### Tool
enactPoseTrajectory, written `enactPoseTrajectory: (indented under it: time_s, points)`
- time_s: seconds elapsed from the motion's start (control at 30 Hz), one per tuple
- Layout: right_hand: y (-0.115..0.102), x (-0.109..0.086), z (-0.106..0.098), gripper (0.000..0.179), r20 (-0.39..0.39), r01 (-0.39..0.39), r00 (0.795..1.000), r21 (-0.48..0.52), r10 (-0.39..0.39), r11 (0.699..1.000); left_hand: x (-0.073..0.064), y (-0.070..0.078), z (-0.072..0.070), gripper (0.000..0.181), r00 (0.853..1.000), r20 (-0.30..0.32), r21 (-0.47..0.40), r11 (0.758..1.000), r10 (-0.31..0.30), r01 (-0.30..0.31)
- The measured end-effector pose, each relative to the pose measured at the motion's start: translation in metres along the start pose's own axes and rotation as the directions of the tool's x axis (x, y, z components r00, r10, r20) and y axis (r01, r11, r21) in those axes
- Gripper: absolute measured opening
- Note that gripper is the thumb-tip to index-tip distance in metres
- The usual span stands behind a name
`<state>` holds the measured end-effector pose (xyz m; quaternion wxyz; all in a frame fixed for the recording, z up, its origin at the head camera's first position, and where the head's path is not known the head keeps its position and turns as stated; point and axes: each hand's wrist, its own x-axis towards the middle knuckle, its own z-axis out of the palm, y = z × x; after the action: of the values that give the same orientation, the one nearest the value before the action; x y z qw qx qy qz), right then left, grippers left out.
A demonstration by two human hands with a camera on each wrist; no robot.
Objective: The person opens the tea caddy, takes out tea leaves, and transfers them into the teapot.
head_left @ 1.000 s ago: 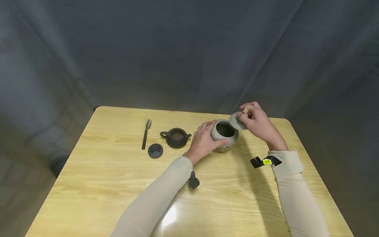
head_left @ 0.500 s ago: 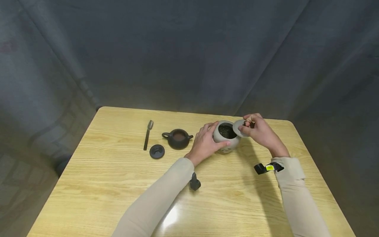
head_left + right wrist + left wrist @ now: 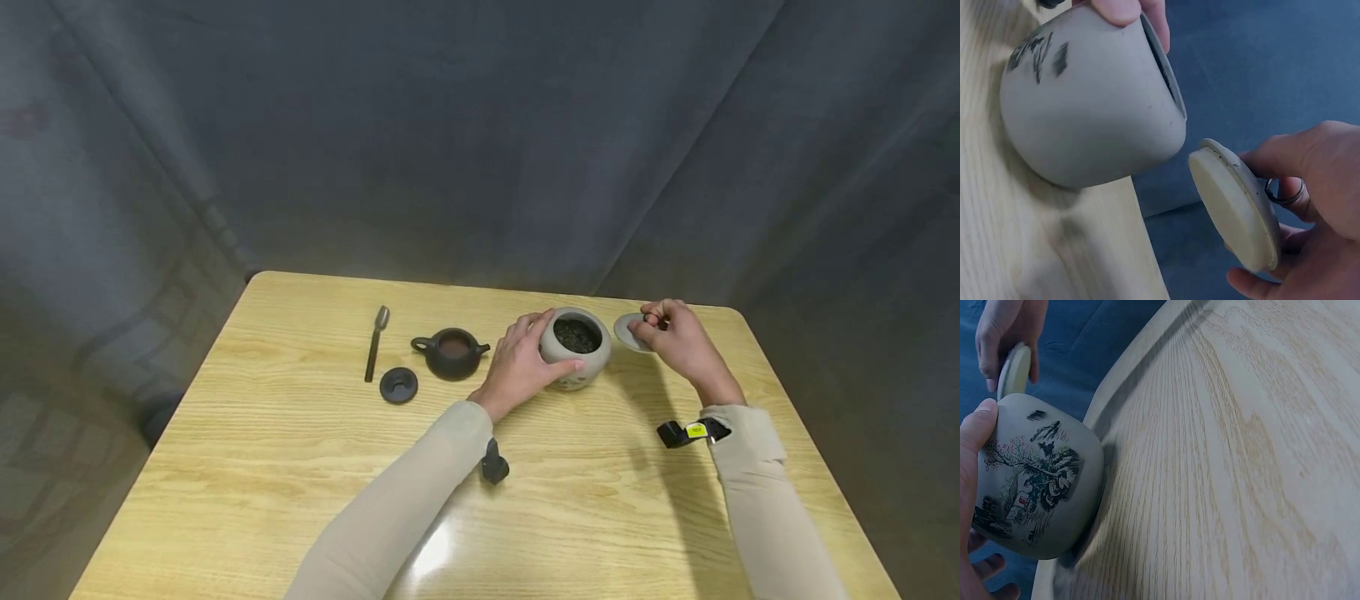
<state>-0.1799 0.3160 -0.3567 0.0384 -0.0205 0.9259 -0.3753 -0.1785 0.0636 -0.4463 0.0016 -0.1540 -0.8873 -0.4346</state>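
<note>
A round grey jar (image 3: 592, 367) stands on the table, its mouth uncovered and dark loose leaves visible inside. My left hand (image 3: 516, 364) grips its left side, thumb across the front. In the left wrist view, a painted landscape decorates the jar (image 3: 1035, 478). Just right of the jar, my right hand (image 3: 684, 343) holds its grey lid (image 3: 630, 332) from the top, apart from the rim. The right wrist view shows the lid (image 3: 1232, 209) tilted, its pale underside facing the jar, and a dark ring (image 3: 1285, 192) among the fingers.
Left of the jar sits a small dark teapot (image 3: 452, 365) with its top uncovered. Its round dark lid (image 3: 398, 385) lies in front, and a dark-handled scoop (image 3: 376, 343) lies farther left. Dark curtain (image 3: 450, 150) hangs behind the wooden table (image 3: 300, 467).
My right hand has carried the jar lid rightward and lower, away from the jar's mouth. The left hand keeps its hold on the jar. The view has shifted slightly.
</note>
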Motion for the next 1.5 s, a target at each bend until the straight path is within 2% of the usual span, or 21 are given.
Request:
enactPoseTrajectory:
  time_s: [0.13, 0.4, 0.67, 0.9, 1.17, 1.33, 1.5]
  points:
    - [0.009, 0.001, 0.001, 0.028, 0.011, -0.029, 1.000, 0.001, 0.029, 1.000, 0.000, -0.001, 0.001, 0.100, 1.000, 0.003, 0.005, 1.000, -0.001, 0.001]
    - [0.025, 0.007, 0.003, 0.025, 0.048, -0.079, 0.995, -0.081, 0.083, 0.994, 0.001, -0.001, 0.003, 0.101, 1.000, 0.009, 0.013, 1.000, 0.002, -0.002]
    - [0.042, 0.015, 0.005, 0.023, 0.119, -0.121, 0.985, -0.068, 0.129, 0.990, 0.001, 0.001, 0.003, 0.100, 1.000, 0.014, 0.012, 1.000, 0.008, -0.008]
    - [0.053, 0.024, 0.006, 0.020, 0.094, -0.115, 0.988, -0.091, 0.123, 0.989, 0.001, 0.002, 0.003, 0.100, 1.000, 0.011, 0.018, 1.000, 0.011, -0.011]
    - [0.063, 0.033, 0.014, 0.019, 0.053, -0.100, 0.993, -0.047, 0.102, 0.994, 0.002, 0.002, 0.001, 0.100, 1.000, 0.012, 0.028, 1.000, 0.006, -0.006]
    - [0.071, 0.036, 0.019, 0.018, 0.024, -0.084, 0.996, -0.055, 0.086, 0.995, 0.002, 0.001, 0.001, 0.100, 1.000, 0.012, 0.023, 1.000, 0.000, 0.000]
    - [0.080, 0.037, 0.022, 0.018, 0.033, -0.090, 0.995, -0.066, 0.092, 0.994, 0.002, 0.001, 0.001, 0.099, 1.000, 0.014, 0.029, 1.000, -0.006, 0.006]
